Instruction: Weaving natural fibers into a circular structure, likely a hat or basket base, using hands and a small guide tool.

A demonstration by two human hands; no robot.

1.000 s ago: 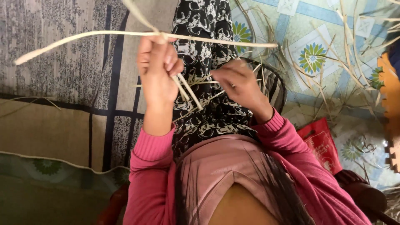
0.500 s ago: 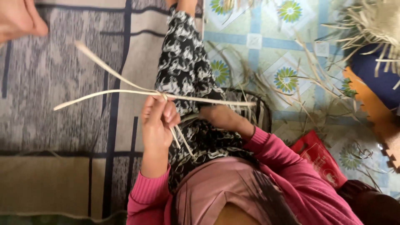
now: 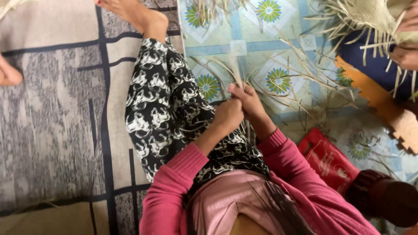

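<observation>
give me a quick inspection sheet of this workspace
surface: grey patterned mat beside a floral floor covering.
job's things: pale leaf strips rise from the joined hands.
clutter: loose dry strips scattered on the floral covering; red packet; dark brown round object.
grippers: left hand and right hand pressed together, both closed on the strips.
cables: nothing seen.
surroundings: another person's hands on a woven piece at top right; a bare foot at the left edge.
</observation>
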